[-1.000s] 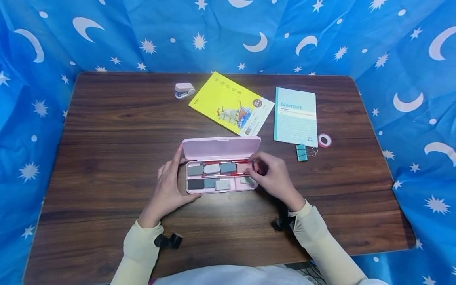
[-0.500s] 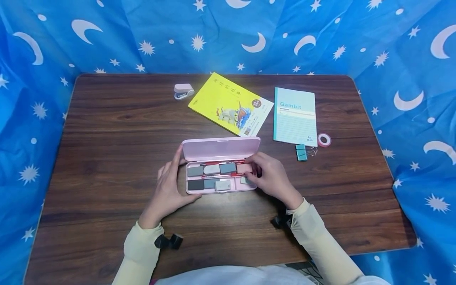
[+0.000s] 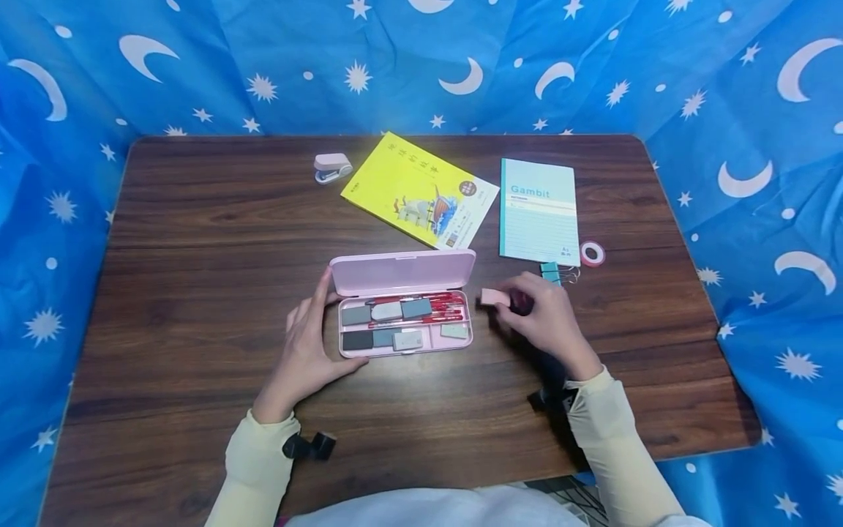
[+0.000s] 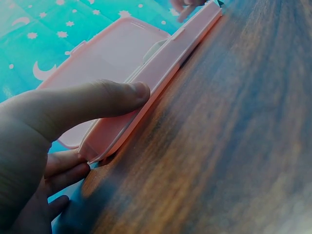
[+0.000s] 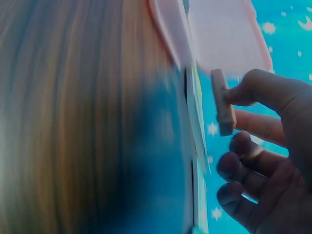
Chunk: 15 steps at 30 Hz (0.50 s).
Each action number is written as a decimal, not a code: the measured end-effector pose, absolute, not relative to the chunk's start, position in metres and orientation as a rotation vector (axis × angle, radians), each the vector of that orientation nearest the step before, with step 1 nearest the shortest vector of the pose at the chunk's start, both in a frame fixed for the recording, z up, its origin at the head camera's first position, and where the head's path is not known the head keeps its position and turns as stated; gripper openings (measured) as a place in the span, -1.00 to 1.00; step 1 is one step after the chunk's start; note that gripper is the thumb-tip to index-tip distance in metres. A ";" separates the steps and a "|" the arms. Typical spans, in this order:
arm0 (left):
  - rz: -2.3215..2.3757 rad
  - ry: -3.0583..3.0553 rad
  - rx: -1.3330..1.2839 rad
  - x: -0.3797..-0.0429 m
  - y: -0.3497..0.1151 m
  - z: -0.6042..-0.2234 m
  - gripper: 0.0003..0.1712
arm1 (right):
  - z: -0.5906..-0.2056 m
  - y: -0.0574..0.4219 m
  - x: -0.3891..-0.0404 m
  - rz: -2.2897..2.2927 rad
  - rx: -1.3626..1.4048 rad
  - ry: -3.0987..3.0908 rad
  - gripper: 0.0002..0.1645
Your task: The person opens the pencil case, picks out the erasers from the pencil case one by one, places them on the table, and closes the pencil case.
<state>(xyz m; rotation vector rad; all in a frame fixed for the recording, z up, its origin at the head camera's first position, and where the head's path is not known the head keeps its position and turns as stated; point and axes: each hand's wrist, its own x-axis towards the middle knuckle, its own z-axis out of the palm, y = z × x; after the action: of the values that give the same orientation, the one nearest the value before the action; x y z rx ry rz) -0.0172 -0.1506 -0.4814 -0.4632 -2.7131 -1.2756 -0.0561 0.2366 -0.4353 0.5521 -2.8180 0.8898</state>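
Observation:
A pink pencil case stands on the table with its lid raised, holding red pens and several grey, white and dark block erasers. My left hand holds the case at its left end. In the left wrist view the thumb lies along the front wall of the case, and fingers touch the end. To the right of the case, my right hand pinches a pink eraser between thumb and fingers. The right wrist view shows that eraser edge-on, clear of the table, the other fingers loosely curled.
Behind the case lie a yellow book and a light green notebook. A small stapler is left of the book. A teal binder clip and a tape roll sit close beyond my right hand.
The pink eraser was in the case's upper right compartment; my right hand has lifted it out and moved right with it. My left hand has stayed on the case.

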 end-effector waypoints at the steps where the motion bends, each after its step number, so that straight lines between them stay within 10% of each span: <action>1: -1.276 -2.715 -0.462 -0.017 -0.151 -0.481 0.74 | -0.436 0.242 -0.056 0.851 0.547 -2.831 -0.75; 15: -1.279 -2.755 -0.434 -0.017 -0.150 -0.478 0.74 | -0.440 0.264 -0.059 0.598 0.503 -2.954 -0.83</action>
<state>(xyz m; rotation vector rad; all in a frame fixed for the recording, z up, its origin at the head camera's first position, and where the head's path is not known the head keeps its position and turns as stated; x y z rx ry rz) -0.0169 -0.1497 -0.4781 -0.4343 -2.7555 -1.2786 -0.0589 0.2635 -0.4400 0.5029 -2.9536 0.5980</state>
